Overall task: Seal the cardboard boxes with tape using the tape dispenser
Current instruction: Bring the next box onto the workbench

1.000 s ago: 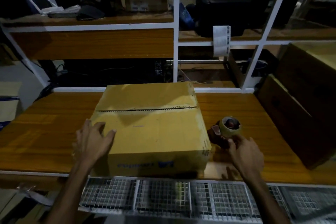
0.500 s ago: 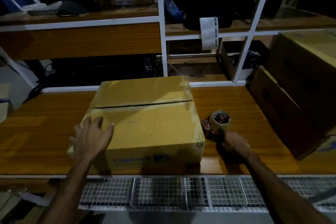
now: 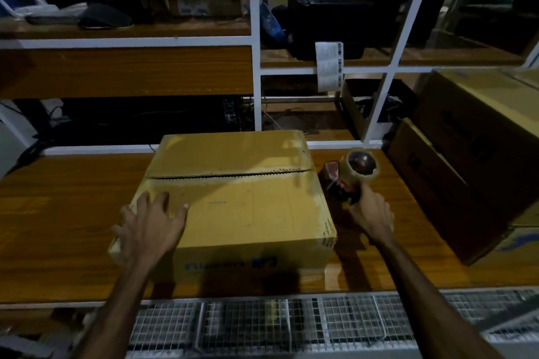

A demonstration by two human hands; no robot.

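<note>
While left grip [image 3: 151,230] flat on box [image 3: 248,207], tape dispenser [image 3: 351,176] in right grip [image 3: 372,213] alongside.

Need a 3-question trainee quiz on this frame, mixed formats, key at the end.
1. True or false: tape already covers the seam between the top flaps of the cardboard box.
2. Multiple choice: the right hand grips (a) a box flap, (b) the tape dispenser, (c) nothing.
3. Fill in: the left hand rests with spread fingers on the box's near-____ corner.

Key: 1 false, the seam shows as an open dark gap; 2 b, held beside the box's right side above the wooden table; 3 left.
</note>
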